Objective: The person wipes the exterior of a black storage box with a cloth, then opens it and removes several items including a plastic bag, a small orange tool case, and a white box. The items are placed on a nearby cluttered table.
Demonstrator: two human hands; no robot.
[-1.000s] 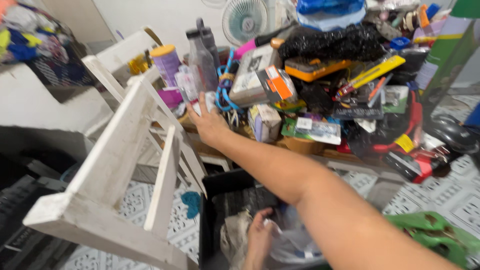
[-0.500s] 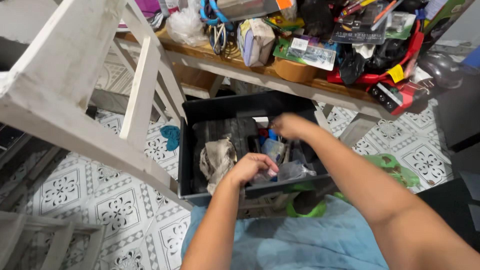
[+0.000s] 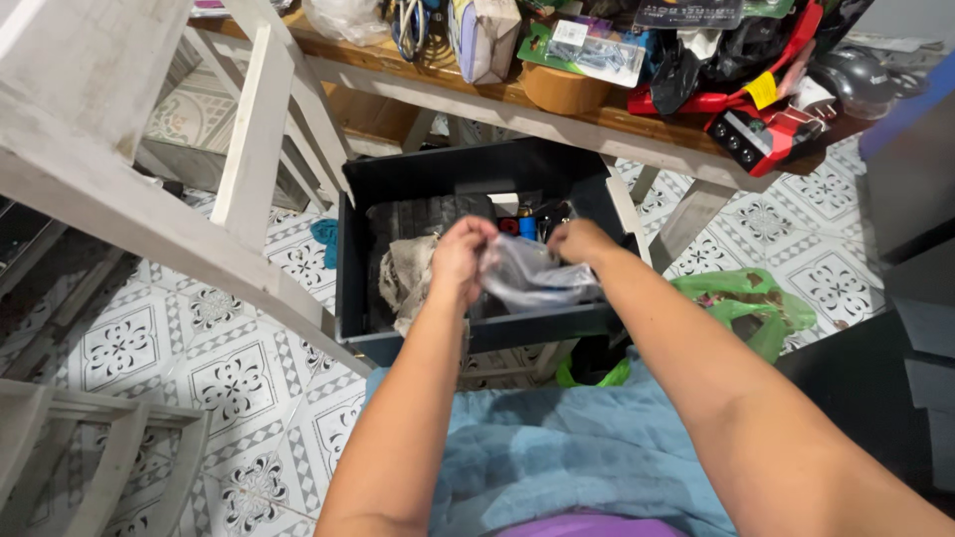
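A clear plastic bag is held at the centre of the frame, above the open top of a dark plastic crate. The bag is crumpled and stretched between both hands; its contents cannot be made out through the creased film.

The left hand, just left of centre, is closed, fingers curled and pinched on the bag's left edge. The right hand, just right of centre, is likewise closed on the bag's right edge; its fingertips are hidden behind the knuckles and the plastic. Both forearms run in from the bottom edge of the frame, the right one cut off at the lower right corner.

Inside the crate, a grey crumpled rag lies at the left, partly covered by the left hand. Small red and blue items sit at the back of the crate between the hands, too small and obscured to identify.

Below the crate, at lower centre, lies light blue cloth. A green plastic bag lies on the patterned tile floor to the right of the crate.

Across the top of the frame runs a wooden table heaped with packaged goods and tools, cut off by the upper edge. A white wooden frame fills the upper left.
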